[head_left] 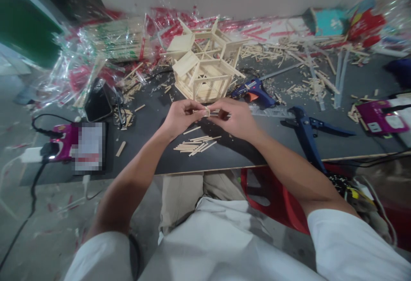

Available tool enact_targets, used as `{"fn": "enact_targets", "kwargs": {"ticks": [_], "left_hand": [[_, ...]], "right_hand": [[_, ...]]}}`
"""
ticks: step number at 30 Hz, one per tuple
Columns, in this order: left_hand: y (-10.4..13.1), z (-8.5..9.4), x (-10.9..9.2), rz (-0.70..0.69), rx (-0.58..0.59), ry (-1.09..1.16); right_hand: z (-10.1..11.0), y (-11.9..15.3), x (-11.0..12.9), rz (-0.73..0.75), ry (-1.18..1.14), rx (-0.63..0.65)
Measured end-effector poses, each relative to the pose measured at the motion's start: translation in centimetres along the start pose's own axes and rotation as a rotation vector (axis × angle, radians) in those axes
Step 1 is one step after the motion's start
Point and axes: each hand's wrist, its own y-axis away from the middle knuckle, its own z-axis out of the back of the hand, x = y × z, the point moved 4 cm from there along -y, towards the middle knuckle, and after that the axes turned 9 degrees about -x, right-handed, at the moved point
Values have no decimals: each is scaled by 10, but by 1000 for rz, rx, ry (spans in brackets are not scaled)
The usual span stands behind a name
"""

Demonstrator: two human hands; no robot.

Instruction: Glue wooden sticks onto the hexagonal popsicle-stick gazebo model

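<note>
My left hand (184, 117) and my right hand (236, 118) meet above the front of the table. Between their fingertips they pinch a small pale wooden piece (207, 112); its exact shape is partly covered by the fingers. Just behind them stands a many-sided model house of wooden sticks (212, 79), with open frames and a few flat panels on top. Below my hands lies a loose pile of short wooden sticks (194, 144). A blue glue gun (257, 90) rests on its side behind my right hand.
A blue-handled cutter (305, 127) lies to the right, near the table edge (224, 169). Purple power sockets (382, 118) with cables sit at both sides. A phone (90, 146) lies at left. Clear glue sticks (340, 77), offcuts and plastic wrapping (77, 67) cover the back.
</note>
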Motion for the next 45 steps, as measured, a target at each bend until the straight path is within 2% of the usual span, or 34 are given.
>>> {"fn": "enact_targets", "kwargs": {"ticks": [9,22,35,39,45], "left_hand": [[1,0,-2,20,-5,-18],[1,0,1,39,-2,18],[0,1,-2,-12,25,-34],[-1,2,-5,-28,22,-54],[-7,7,2,-54,3,-32]], "right_hand": [[-1,1,-2,37,3,-9],[-2,1,-4,10,13,9],[2,-2,-2,-35,32,21],[4,-2,-4,-6,7,-3],[7,-3,-7,8,21,-39]]}}
